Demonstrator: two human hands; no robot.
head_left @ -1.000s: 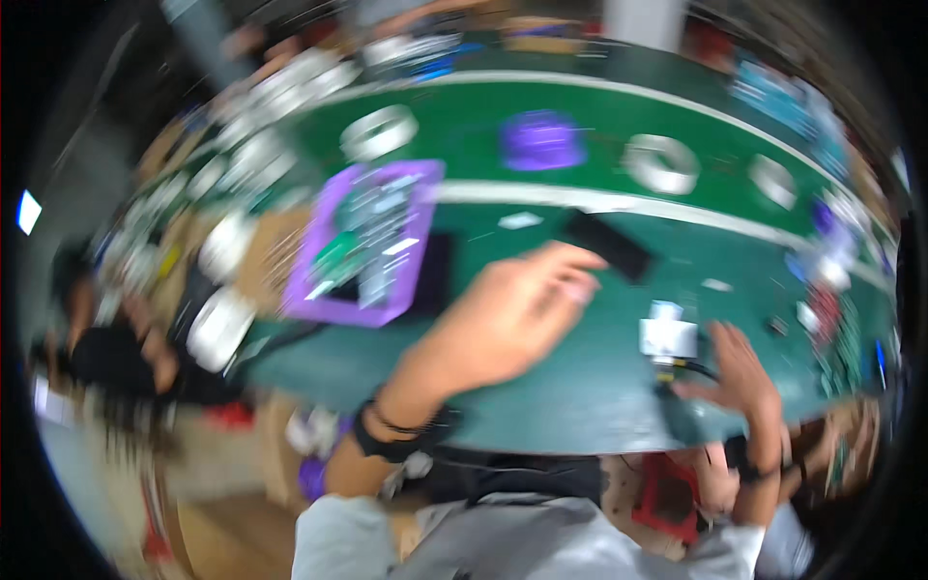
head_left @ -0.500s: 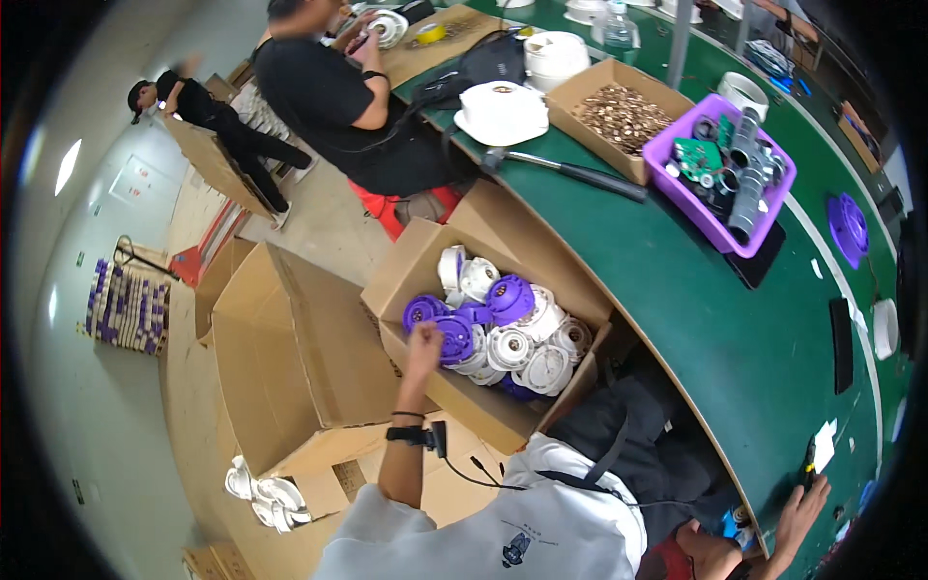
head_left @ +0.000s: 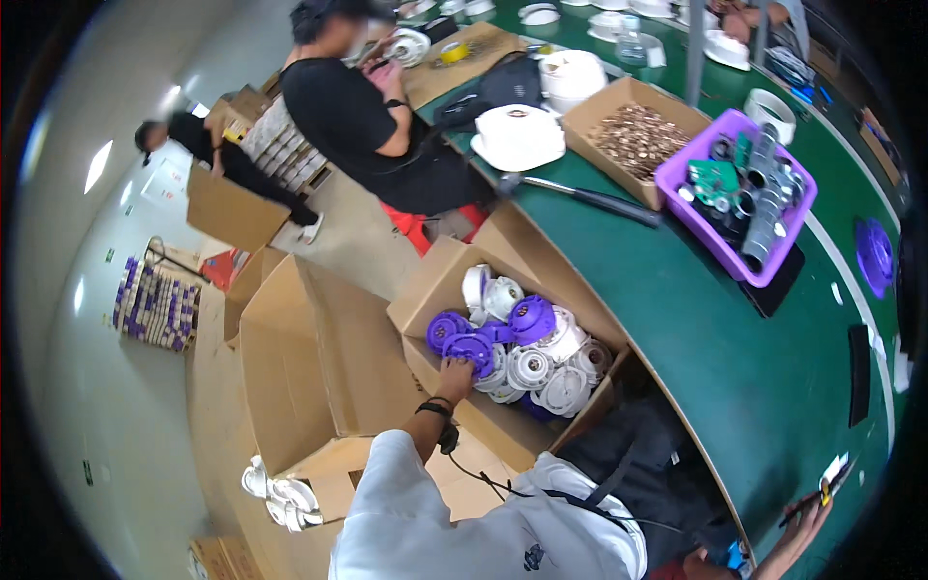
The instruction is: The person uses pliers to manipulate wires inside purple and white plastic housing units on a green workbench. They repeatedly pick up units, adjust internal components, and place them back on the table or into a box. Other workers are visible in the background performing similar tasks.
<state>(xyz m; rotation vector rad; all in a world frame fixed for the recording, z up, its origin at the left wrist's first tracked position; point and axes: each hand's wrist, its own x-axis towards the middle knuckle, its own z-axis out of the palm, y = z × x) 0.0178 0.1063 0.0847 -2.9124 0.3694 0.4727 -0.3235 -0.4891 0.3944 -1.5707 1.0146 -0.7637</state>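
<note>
My left hand [head_left: 456, 378] reaches into an open cardboard box [head_left: 509, 432], its fingers curled on the near edge of a purple round plastic part [head_left: 469, 346]. More purple and white round plastic parts, such as this white one [head_left: 530, 368], lie heaped around it. At the lower right, over the green table, my right hand [head_left: 804, 530] is closed on a slim black-and-yellow hand tool [head_left: 825, 497]; its exact kind is unclear. A small white piece [head_left: 833, 469] lies beside the tool.
A taller cardboard box [head_left: 300, 358] stands left of the parts box. On the green table [head_left: 667, 319] are a hammer [head_left: 590, 198], a carton of small metal pieces [head_left: 633, 135] and a purple basket [head_left: 720, 237] of parts. A person in black [head_left: 348, 126] works at the table beyond.
My left hand has lowered onto the purple part. My right hand has lifted the tool and tilted it. The whole view has shifted, with the scene sitting slightly lower and further right.
</note>
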